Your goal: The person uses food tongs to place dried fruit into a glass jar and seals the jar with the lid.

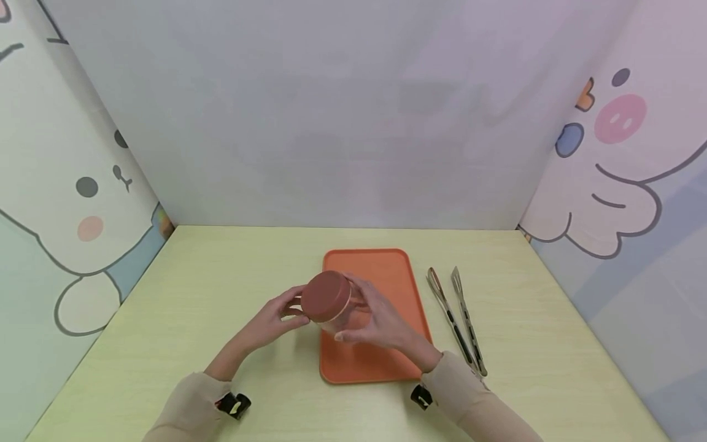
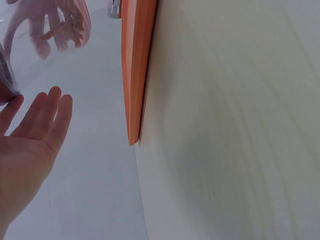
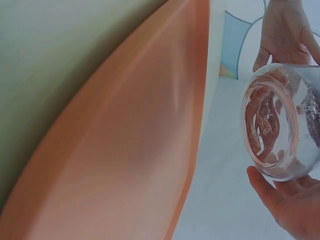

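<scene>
A clear jar with a reddish-brown lid is held tilted above an orange tray. My right hand holds the jar's body from the right, thumb on the near side. On the lid's left side, my left hand touches the edge with spread fingers. Those fingers look mostly straight in the left wrist view, where a fingertip meets the dark lid. Seen from below in the right wrist view, the jar shows reddish-brown shapes through its base; I cannot tell what they are.
Metal tongs with dark grips lie on the pale wooden table, right of the tray. A grey-white backdrop stands behind the table. Side panels with cartoon animals flank it.
</scene>
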`<state>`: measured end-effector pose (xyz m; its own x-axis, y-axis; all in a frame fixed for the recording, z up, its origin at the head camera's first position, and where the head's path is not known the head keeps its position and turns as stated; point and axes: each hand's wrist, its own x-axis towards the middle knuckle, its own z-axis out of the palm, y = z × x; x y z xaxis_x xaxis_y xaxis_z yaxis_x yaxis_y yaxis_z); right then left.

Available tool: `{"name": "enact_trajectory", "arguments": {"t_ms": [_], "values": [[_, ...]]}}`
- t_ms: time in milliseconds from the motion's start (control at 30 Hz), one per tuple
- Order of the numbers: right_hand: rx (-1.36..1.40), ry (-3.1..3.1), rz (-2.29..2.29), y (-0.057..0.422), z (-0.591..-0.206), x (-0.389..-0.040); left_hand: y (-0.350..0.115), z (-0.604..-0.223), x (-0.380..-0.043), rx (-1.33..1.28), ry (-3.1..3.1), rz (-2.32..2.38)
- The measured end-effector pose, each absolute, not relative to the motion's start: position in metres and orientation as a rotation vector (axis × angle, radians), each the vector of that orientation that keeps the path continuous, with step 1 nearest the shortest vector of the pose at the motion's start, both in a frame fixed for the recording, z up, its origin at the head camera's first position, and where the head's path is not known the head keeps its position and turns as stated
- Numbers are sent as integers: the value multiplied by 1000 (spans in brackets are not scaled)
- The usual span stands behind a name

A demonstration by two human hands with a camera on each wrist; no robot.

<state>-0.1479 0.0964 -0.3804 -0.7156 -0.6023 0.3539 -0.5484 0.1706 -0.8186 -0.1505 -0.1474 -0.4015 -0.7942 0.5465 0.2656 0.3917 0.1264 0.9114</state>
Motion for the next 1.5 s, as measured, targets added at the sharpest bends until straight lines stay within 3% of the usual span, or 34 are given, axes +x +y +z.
{"name": "enact_trajectory", "arguments": {"t_ms": [433,733,1067,1500], "values": [[-1236,2476,-1588,92,-375,-147,-149,-412,-156,879,2124,1911],[-1254,2426,-1670,89,-374,-148,-150,-379,-142,841,2339,1766],[-1071,2248,-1770,80,-373,-149,-166,-364,-142,880,2419,1612],[-1043,2172,-1786,56,-383,-160,-196,-382,-158,927,2400,1575]]}}
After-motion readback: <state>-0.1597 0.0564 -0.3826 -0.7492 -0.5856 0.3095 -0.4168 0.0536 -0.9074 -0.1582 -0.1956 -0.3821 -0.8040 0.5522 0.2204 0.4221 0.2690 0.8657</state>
